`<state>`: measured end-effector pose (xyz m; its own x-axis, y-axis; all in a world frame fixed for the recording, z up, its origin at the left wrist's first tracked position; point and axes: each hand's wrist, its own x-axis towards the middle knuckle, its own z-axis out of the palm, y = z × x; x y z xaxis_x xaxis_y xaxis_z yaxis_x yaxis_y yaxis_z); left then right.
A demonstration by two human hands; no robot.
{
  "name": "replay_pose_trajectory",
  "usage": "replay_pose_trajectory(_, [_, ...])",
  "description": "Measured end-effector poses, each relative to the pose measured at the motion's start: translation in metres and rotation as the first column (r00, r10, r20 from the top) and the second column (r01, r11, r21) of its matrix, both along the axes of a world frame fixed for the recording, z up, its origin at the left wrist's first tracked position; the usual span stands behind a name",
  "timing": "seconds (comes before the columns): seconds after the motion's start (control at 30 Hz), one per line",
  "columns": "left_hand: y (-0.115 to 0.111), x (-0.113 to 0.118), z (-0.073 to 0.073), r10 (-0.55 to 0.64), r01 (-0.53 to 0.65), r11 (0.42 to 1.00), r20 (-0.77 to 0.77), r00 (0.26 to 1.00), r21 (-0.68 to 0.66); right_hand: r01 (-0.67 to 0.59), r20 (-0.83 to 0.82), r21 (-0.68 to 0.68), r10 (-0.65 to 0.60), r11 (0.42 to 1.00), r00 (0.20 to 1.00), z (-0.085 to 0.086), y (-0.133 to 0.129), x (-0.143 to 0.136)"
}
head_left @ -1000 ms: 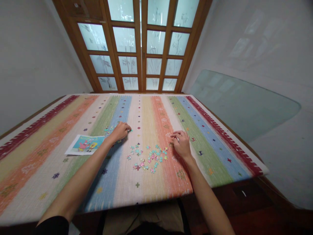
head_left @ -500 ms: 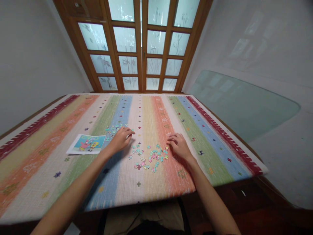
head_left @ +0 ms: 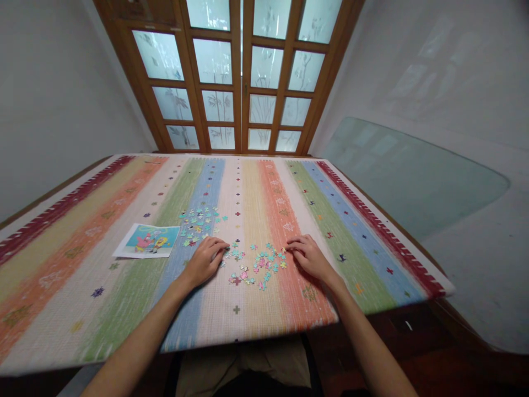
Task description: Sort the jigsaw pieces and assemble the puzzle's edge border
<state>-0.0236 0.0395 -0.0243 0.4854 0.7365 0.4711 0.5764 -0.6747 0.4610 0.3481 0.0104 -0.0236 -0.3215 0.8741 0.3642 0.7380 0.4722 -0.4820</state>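
Small jigsaw pieces (head_left: 264,262) in teal, pink and yellow lie loosely scattered near the front middle of the table. At their left edge is my left hand (head_left: 206,258), its fingers bent and closed at the tips; whatever they pinch is too small to make out. My right hand (head_left: 308,255) rests at the right edge of the same pieces, fingers apart and slightly curled, with nothing visible in it. A second group of pieces (head_left: 200,220) lies beyond my left hand. Left of that group is a printed cartoon picture (head_left: 149,241) on white paper.
A striped cloth (head_left: 136,309) covers the wide table, whose front edge runs just before my body. Behind the table stand wooden doors (head_left: 241,110) with frosted panes. A glass panel (head_left: 413,171) leans at the right wall.
My left hand has moved down toward me, from the far group of pieces to the left edge of the near ones. My right hand has shifted slightly toward me and right.
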Motion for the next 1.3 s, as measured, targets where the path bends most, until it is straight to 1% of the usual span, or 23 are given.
replay_pose_trajectory(0.1, [-0.001, 0.000, -0.004, -0.001, 0.001, 1.000, 0.002, 1.000, 0.018, 0.003, -0.021, 0.013, -0.002, 1.000, 1.000, -0.001, -0.002, 0.001])
replay_pose_trajectory(0.27, [-0.002, -0.002, -0.002, -0.002, 0.003, 0.999, -0.009, 1.000, 0.054, 0.000, -0.046, 0.026, 0.001, 1.000, 0.999, -0.004, -0.003, 0.000])
replay_pose_trajectory(0.4, [-0.002, -0.002, -0.001, 0.010, -0.009, 0.998, -0.015, 1.000, 0.059, 0.024, -0.085, 0.056, -0.019, 0.998, 0.996, -0.004, -0.004, 0.000])
replay_pose_trajectory(0.47, [-0.002, -0.002, -0.002, 0.015, -0.013, 0.998, -0.025, 1.000, 0.062, 0.015, -0.085, 0.068, -0.009, 0.998, 0.996, -0.004, -0.005, 0.000])
replay_pose_trajectory(0.57, [-0.002, -0.002, -0.003, 0.011, -0.008, 0.997, -0.039, 0.999, 0.077, -0.001, -0.067, 0.077, 0.006, 0.997, 0.998, -0.004, -0.006, 0.001])
replay_pose_trajectory(0.67, [-0.001, -0.002, -0.004, 0.007, -0.003, 0.997, -0.048, 0.999, 0.081, 0.029, -0.062, 0.089, -0.023, 0.996, 0.998, -0.004, -0.007, 0.000])
replay_pose_trajectory(0.73, [-0.002, -0.002, -0.005, 0.012, -0.009, 0.997, -0.049, 0.999, 0.072, 0.024, -0.063, 0.097, -0.018, 0.995, 0.998, -0.003, -0.008, -0.001])
replay_pose_trajectory(0.87, [-0.002, -0.002, -0.005, 0.017, -0.014, 0.998, -0.044, 0.999, 0.068, -0.098, -0.010, 0.121, 0.100, 0.988, 0.995, -0.003, -0.012, -0.007])
replay_pose_trajectory(0.9, [-0.002, -0.002, -0.005, 0.016, -0.013, 0.997, -0.043, 0.999, 0.075, -0.110, 0.007, 0.131, 0.110, 0.985, 0.994, -0.003, -0.013, -0.008])
replay_pose_trajectory(1.03, [-0.002, -0.001, -0.005, 0.010, -0.007, 0.996, -0.041, 0.999, 0.085, -0.082, 0.033, 0.164, 0.078, 0.983, 0.996, -0.001, -0.015, -0.011])
replay_pose_trajectory(1.2, [-0.002, -0.001, -0.005, 0.015, -0.012, 0.998, -0.046, 0.999, 0.062, -0.116, 0.082, 0.160, 0.104, 0.980, 0.991, 0.000, -0.017, -0.021])
replay_pose_trajectory(1.3, [-0.003, -0.002, -0.006, 0.025, -0.023, 0.998, -0.038, 0.999, 0.052, -0.097, 0.104, 0.154, 0.082, 0.983, 0.991, -0.001, -0.016, -0.025])
